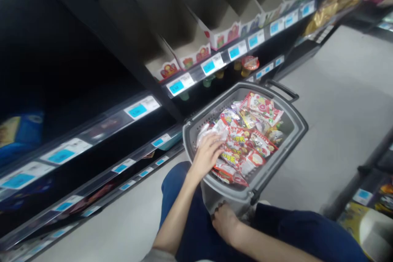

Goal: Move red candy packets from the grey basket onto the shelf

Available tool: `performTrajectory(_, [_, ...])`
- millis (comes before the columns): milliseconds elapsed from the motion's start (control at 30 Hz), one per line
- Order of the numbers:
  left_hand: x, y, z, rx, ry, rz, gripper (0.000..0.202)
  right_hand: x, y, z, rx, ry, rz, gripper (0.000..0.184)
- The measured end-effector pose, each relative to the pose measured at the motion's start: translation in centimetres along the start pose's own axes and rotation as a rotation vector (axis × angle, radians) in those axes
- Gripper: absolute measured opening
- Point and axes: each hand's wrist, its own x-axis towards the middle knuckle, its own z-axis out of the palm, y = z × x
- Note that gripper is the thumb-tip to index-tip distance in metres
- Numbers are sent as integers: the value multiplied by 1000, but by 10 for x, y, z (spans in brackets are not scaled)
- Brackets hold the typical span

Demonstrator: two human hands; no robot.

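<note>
A grey shopping basket (296, 127) stands on the floor in front of my knees, filled with several red and white snack packets (250, 139). My left hand (208, 153) reaches into the basket's near left side, fingers curled down on the packets there. My right hand (225, 221) rests against the basket's near outer wall, below the rim, with its fingers bent against the plastic. The picture is blurred by motion.
Dark store shelves with blue and white price tags (176, 86) run along the left. Open cardboard display boxes (196, 51) sit on an upper shelf, jelly cups (250, 63) below them. Grey floor (337, 102) stretches right, to another shelf (368, 196).
</note>
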Motion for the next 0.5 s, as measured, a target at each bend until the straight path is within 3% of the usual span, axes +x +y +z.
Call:
performTrajectory(100, [-2, 3, 0, -52, 56, -5, 14, -3, 0, -4, -12, 62, -19, 28])
performTrajectory(167, [-5, 9, -1, -123, 60, 0, 14, -13, 4, -15, 35, 127, -105, 25])
performTrajectory(233, [-9, 13, -3, -241, 77, -28, 17, -30, 12, -36, 141, 180, -265, 21])
performTrajectory(300, [-12, 12, -2, -384, 207, -121, 22, -55, 24, -64, 316, 276, -407, 15])
performTrajectory(333, [-14, 10, -1, -442, 309, -200, 24, -69, 31, -79, 421, 372, -437, 15])
performTrajectory(367, [-15, 7, 0, -483, 419, -297, 27, -82, 39, -94, 522, 563, -380, 17])
performTrajectory(467, [-15, -2, 0, -538, 656, -565, 39, -105, 67, -125, 640, 1241, -34, 12])
performTrajectory(500, [-14, -4, -2, -561, 691, -614, 42, -106, 75, -130, 641, 1382, 87, 19])
